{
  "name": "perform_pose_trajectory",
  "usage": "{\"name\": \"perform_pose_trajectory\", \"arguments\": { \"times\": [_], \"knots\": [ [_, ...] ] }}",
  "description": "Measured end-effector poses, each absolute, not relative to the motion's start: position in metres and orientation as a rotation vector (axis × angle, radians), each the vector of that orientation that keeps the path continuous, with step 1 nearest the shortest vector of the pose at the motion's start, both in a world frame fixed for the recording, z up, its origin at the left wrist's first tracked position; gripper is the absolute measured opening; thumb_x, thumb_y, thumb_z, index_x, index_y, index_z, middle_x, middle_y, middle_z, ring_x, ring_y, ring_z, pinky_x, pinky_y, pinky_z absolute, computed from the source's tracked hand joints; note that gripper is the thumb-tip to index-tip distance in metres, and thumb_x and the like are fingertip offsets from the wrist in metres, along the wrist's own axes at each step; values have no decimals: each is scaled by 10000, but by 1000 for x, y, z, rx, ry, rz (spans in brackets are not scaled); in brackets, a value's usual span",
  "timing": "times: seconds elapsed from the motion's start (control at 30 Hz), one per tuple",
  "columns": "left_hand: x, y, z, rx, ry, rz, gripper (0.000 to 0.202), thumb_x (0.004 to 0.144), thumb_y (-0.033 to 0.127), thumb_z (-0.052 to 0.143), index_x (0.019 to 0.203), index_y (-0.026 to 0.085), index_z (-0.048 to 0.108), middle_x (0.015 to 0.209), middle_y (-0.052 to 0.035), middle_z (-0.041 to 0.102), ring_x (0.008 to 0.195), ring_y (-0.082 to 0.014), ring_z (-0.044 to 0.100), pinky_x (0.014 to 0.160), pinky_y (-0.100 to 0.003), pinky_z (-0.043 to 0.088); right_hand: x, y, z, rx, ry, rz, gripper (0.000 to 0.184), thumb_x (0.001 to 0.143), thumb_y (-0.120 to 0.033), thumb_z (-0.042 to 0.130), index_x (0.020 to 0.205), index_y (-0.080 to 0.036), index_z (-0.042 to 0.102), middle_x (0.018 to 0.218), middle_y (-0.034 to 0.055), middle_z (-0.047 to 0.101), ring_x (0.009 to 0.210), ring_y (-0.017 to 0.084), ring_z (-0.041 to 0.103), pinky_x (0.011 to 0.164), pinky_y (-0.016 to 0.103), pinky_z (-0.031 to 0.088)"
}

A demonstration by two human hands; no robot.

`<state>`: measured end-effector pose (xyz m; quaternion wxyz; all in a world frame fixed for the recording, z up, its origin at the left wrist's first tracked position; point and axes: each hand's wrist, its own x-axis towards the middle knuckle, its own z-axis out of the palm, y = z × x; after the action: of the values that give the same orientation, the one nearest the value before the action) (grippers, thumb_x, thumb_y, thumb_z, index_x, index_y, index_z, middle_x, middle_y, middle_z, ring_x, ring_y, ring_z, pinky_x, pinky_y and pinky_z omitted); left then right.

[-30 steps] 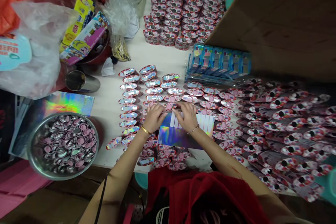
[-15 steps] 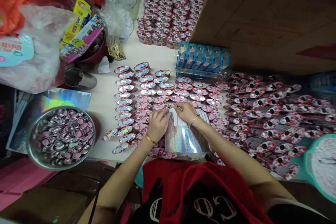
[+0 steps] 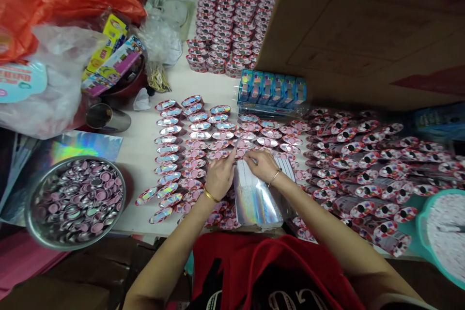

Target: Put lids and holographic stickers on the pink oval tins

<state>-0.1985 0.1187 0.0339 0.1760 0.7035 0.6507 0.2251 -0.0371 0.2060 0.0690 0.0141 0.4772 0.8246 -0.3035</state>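
Note:
My left hand is at the middle of the table, its index finger stretched forward against the side of a small oval case with a pink disc on top. Just right of it, my right hand has thumb and index finger pinched together over the top of that case; anything between the fingertips is too small to make out. Under my right hand lies a shiny rainbow-silver sheet with white strips at its far edge. Rows of red-rimmed oval cases surround both hands, some topped with shiny film, others with pink discs.
A steel bowl of pink and silver discs stands left, near a metal cup and plastic bags. Blue boxes sit behind the rows. A large cardboard box rises at back right; a teal basin is right.
My left index finger has moved off the sheet's edge and straightened forward onto a case. My right hand has shifted from the white strips to that case. The view has tilted slightly.

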Motion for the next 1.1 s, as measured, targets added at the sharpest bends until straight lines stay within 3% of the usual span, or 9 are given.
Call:
{"name": "perform_pose_trajectory", "arguments": {
  "times": [0.1, 0.27, 0.43, 0.53, 0.67, 0.8, 0.9, 0.97, 1.1],
  "knots": [
    [-191, 113, 26, 2104, 1846, 667, 595, 927, 150, 404, 1495, 217, 242, 946, -63, 715, 808, -190, 652, 821, -358, 461, -35, 208, 65, 1510, 2527, -957, 230, 926, -277, 477, 837, -225, 683, 809, 21, 731, 771, 174, 637, 740, 276, 345],
    [-184, 98, 19, 2051, 1773, 743, 643, 922, 137, 399, 1511, 258, 171, 1173, -92, 660, 1044, -212, 635, 907, -372, 479, -36, 212, 62, 1506, 2521, -842, 231, 922, -268, 480, 818, -219, 680, 835, 36, 736, 797, 190, 645, 758, 305, 333],
    [-186, 84, 32, 1595, 1800, 1041, 589, 897, 238, 516, 1448, 267, 309, 878, -41, 645, 828, -183, 625, 816, -361, 507, -31, 212, 45, 1425, 2570, -701, 252, 925, -236, 459, 794, -175, 666, 812, 79, 707, 818, 209, 614, 793, 342, 323],
    [-198, 91, 46, 1075, 1808, 1380, 627, 844, 262, 619, 1408, 263, 345, 793, 6, 567, 728, -123, 571, 743, -280, 496, -24, 205, 31, 1413, 2698, -701, 220, 925, -249, 473, 920, -161, 675, 963, 117, 695, 951, 242, 577, 881, 383, 328],
    [-218, 115, 59, 638, 1752, 1622, 704, 738, 271, 743, 1348, 252, 392, 783, 29, 538, 694, -80, 533, 676, -200, 453, -37, 192, 27, 1662, 2855, -1186, 331, 934, -405, 464, 1126, -185, 621, 1133, 116, 632, 1077, 244, 524, 941, 390, 365],
    [-226, 136, 54, 581, 1738, 1667, 704, 707, 279, 763, 1317, 250, 413, 781, 29, 540, 688, -76, 534, 673, -197, 448, -75, 187, 30, 1968, 2443, -2030, 346, 889, -498, 503, 1001, -197, 632, 925, 53, 648, 867, 189, 573, 814, 331, 442],
    [-227, 147, 42, 604, 1749, 1625, 694, 715, 285, 750, 1316, 242, 406, 778, 23, 540, 663, -80, 531, 632, -199, 439, -99, 193, 25, 2058, 2148, -2354, 316, 840, -504, 561, 835, -192, 608, 744, 3, 602, 675, 144, 527, 664, 276, 427],
    [-228, 155, 31, 632, 1764, 1597, 687, 727, 279, 731, 1325, 231, 395, 771, 22, 539, 651, -84, 526, 617, -202, 434, -105, 201, 19, 2141, 2205, -2247, 293, 860, -466, 538, 761, -194, 583, 700, -9, 574, 648, 134, 499, 656, 270, 401],
    [-233, 175, 4, 772, 1907, 1519, 670, 756, 254, 673, 1353, 202, 373, 771, 16, 551, 685, -106, 538, 680, -237, 447, -108, 225, 9, 2192, 2573, -1396, 221, 880, -362, 546, 744, -195, 596, 788, 19, 607, 820, 178, 517, 794, 319, 341]
  ]
}}
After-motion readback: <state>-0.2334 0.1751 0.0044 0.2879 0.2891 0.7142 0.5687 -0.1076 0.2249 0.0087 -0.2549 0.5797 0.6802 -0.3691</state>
